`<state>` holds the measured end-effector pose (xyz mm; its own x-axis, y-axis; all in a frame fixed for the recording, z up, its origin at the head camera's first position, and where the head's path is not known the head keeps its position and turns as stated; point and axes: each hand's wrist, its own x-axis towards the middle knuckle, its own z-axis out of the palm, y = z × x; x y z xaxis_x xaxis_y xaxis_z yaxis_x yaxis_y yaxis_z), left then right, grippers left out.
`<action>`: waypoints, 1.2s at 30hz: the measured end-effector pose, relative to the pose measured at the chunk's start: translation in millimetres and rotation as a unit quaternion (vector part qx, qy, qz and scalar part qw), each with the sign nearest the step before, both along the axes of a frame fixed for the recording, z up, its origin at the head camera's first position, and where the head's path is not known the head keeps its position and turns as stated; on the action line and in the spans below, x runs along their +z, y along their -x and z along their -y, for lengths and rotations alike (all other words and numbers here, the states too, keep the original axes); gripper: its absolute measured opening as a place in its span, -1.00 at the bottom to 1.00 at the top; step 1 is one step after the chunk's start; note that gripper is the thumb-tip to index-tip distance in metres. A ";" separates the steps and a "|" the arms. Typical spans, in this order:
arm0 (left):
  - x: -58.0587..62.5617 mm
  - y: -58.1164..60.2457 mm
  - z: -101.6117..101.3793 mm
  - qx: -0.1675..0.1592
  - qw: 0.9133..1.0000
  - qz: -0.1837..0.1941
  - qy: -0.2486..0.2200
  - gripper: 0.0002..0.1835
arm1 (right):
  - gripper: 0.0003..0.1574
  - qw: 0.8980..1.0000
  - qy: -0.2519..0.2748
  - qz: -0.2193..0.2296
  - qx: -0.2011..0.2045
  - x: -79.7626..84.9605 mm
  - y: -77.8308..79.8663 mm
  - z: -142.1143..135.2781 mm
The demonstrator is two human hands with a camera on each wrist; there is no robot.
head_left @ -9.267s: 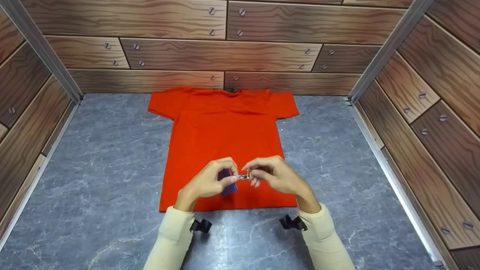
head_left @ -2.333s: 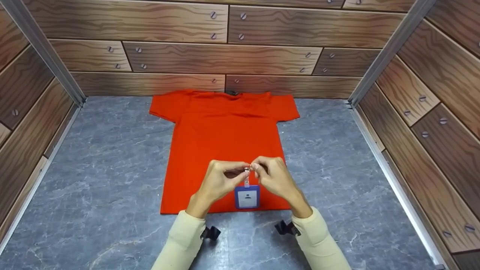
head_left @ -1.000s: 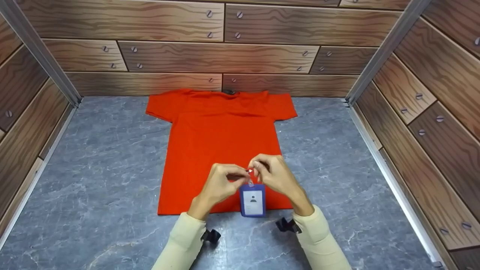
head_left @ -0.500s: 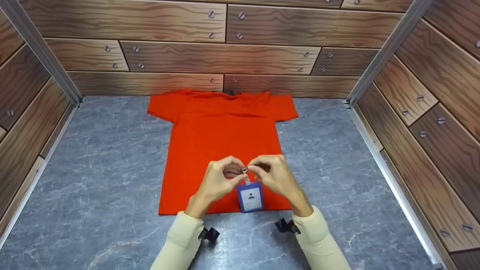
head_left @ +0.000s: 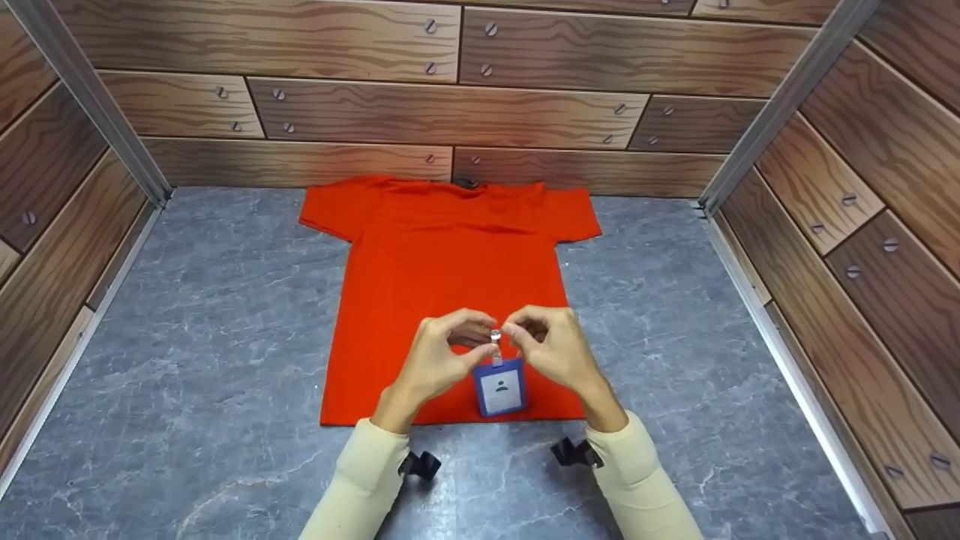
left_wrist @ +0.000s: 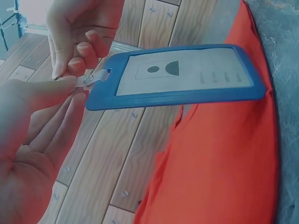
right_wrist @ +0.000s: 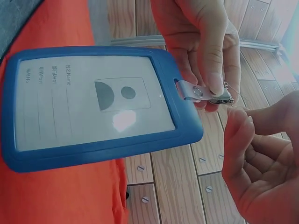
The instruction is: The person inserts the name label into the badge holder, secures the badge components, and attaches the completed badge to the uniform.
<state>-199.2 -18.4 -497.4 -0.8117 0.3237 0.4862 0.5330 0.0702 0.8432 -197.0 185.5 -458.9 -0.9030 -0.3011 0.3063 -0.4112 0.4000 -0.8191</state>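
A blue-framed badge holder (head_left: 501,388) hangs by its clear strap (right_wrist: 188,90), a card with a printed head icon facing up. My left hand (head_left: 441,354) pinches the metal badge clip (right_wrist: 222,97) at the strap's end between thumb and fingers. From the other side, my right hand (head_left: 553,343) has thumb and fingertips brought together at the clip's thin wire pin (right_wrist: 239,88); they partly hide its end. Below the badge lies a red T-shirt (head_left: 450,277), spread flat with its collar away from me. The badge overlaps the shirt's lower hem in the head view.
The shirt lies on a grey marbled tabletop (head_left: 225,300). Wood-print walls (head_left: 360,112) with metal corner strips enclose it at the back and both sides. Black wrist mounts (head_left: 422,465) sit at both cream sleeves (head_left: 352,487).
Earlier the badge was tucked by my left hand; since then it has swung down to hang below the clip. Both hands stay at the clip, shifting slightly, with the badge a little higher now.
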 end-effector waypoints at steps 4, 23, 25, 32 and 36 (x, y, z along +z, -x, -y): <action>-0.2 0.0 0.3 0.003 1.000 0.004 -0.007 -0.70 | -0.87 1.000 0.007 0.001 -0.009 0.1 1.4 0.1; 1.0 31.5 1.3 0.016 1.000 0.010 -0.018 -0.84 | -0.87 0.999 0.036 0.009 -0.008 -6.6 34.9 4.6; 1.6 37.9 1.1 0.016 1.000 0.010 -0.011 -0.85 | -0.86 0.999 0.031 0.017 -0.004 -6.6 40.9 3.6; 3.5 62.2 1.5 0.017 1.000 0.026 -0.002 -0.87 | -0.84 1.000 0.009 0.023 0.014 -9.1 66.9 2.0; 2.8 77.6 1.7 0.017 0.998 0.054 0.006 -0.87 | -0.84 0.999 0.003 0.039 0.011 -9.2 81.2 0.3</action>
<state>-276.8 -20.1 -494.6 -0.8697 0.3004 0.3917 0.4367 0.0983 0.8942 -278.2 185.3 -468.1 -0.9176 -0.3191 0.2372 -0.3545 0.3861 -0.8516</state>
